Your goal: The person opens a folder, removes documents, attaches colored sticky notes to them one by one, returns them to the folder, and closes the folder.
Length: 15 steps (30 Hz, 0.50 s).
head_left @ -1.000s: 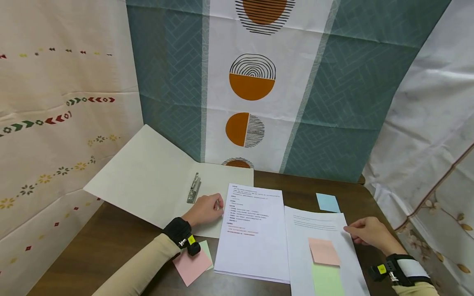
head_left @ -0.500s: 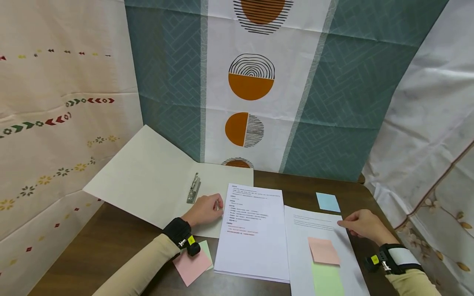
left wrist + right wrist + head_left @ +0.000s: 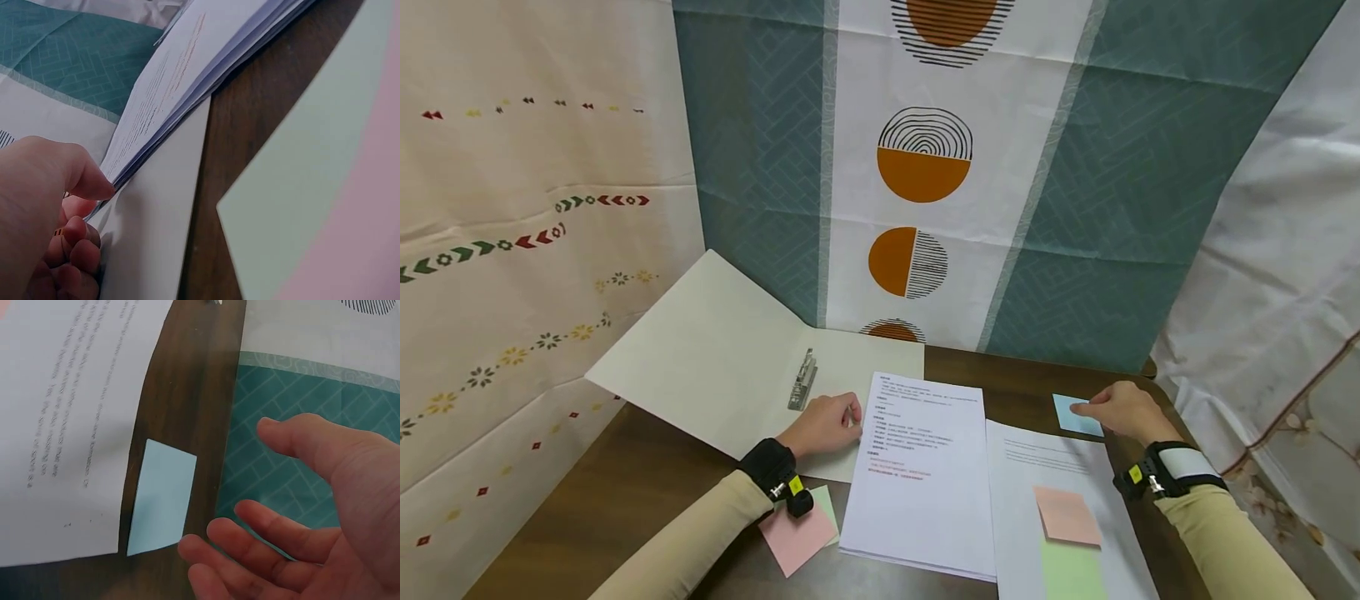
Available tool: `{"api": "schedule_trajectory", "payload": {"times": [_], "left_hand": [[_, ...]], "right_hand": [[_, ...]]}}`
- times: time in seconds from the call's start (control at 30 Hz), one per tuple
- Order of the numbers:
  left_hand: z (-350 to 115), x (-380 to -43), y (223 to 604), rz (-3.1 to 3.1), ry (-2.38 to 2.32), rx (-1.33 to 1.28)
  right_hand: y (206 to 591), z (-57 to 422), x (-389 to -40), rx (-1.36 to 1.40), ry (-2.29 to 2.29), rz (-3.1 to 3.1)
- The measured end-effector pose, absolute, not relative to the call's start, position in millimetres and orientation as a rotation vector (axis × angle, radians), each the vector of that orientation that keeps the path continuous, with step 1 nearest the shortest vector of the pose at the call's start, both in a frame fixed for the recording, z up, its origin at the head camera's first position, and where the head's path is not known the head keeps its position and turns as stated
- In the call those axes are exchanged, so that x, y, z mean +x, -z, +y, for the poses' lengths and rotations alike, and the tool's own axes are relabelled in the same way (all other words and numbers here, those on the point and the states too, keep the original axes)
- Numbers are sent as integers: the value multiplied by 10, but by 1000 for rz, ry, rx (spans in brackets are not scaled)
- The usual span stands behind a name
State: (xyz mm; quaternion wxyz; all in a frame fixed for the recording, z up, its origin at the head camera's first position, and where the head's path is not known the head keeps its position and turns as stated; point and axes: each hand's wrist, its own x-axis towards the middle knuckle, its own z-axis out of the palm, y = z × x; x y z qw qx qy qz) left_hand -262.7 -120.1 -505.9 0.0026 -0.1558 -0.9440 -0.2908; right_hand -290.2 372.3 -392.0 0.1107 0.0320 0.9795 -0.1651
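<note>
My left hand [image 3: 822, 425] is at the left edge of a stack of printed paper [image 3: 917, 508], thumb and curled fingers pinching that edge in the left wrist view. Beneath them lies an open white folder [image 3: 700, 350] with a metal clip [image 3: 802, 380]. Over at the right, my right hand [image 3: 1126, 410] reaches to a light blue sticky note [image 3: 1070, 408] on the table. Its fingers are spread in the right wrist view, the thumb apart from them and nothing held; the fingertips lie close to the note's corner [image 3: 164, 500].
Right of the stack lies another printed sheet [image 3: 1015, 500], bearing a pink sticky note [image 3: 1067, 515] and a green one [image 3: 1072, 571]. Another pink note [image 3: 793, 537] and a pale green one [image 3: 825, 502] lie under the left wrist on the brown table [image 3: 625, 492]. Patterned cloth [image 3: 760, 167] hangs behind.
My right hand has moved from the printed sheet's right edge up and away to the blue sticky note. My left hand stays at the stack's edge. The head view has shifted slightly.
</note>
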Motion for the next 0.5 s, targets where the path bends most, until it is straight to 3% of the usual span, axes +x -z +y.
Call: {"api": "schedule_trajectory", "payload": {"times": [0.5], "left_hand": [[-1183, -2606, 5046, -2952, 925, -487]], "right_hand": [[4225, 3708, -3094, -31, 478, 2929]]}}
